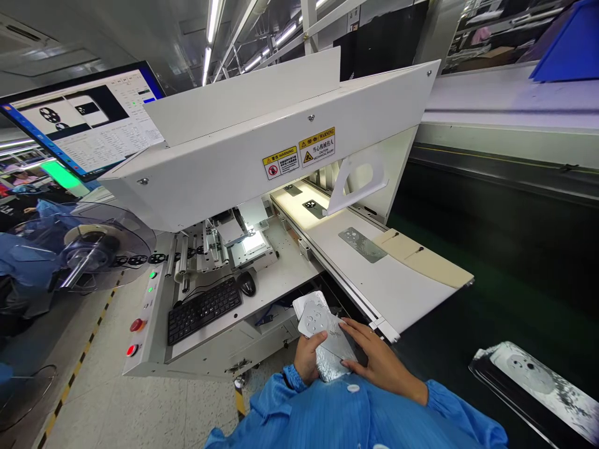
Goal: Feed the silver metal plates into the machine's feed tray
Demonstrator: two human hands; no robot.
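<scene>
Low in the head view, my left hand [309,358] is wrapped round the lower left edge of a stack of silvery phone-shaped plates [333,343], its thumb on top. The plates have round camera openings near their upper end and lie slightly fanned. My right hand [379,362] touches the right side of the same stack, with its fingers bent over the edge. Ahead, a similar grey plate [362,244] lies on the white conveyor [393,293]. Another plate [313,208] sits farther back in the lit part of the machine.
The white machine housing [224,162] spans the middle. A keyboard [204,310], mouse [246,284] and red buttons [132,350] are at left, beside a reel [91,249]. Stacked plates [538,386] lie on the dark belt at right. A monitor [84,118] stands upper left.
</scene>
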